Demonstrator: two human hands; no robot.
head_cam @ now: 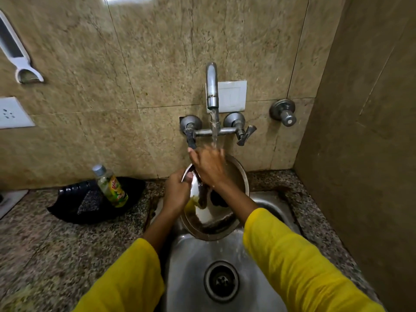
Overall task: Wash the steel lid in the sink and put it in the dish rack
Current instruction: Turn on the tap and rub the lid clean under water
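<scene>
A round steel lid [211, 218] is held tilted over the steel sink [193, 266], its inner face toward me. My left hand [176, 192] grips the lid's left rim. My right hand [208, 166] lies across the lid's upper part, fingers spread on the metal, right under the stream of water falling from the wall tap [212, 86]. Water splashes off my right hand. Both arms wear yellow sleeves. No dish rack is in view.
A black tray [67, 206] on the granite counter at the left holds a dish-soap bottle [111, 186] and a scrub pad [90, 201]. Tap handles [244, 134] and a valve [284, 114] project from the tiled wall. A side wall stands close on the right. The drain [221, 281] sits low in the sink.
</scene>
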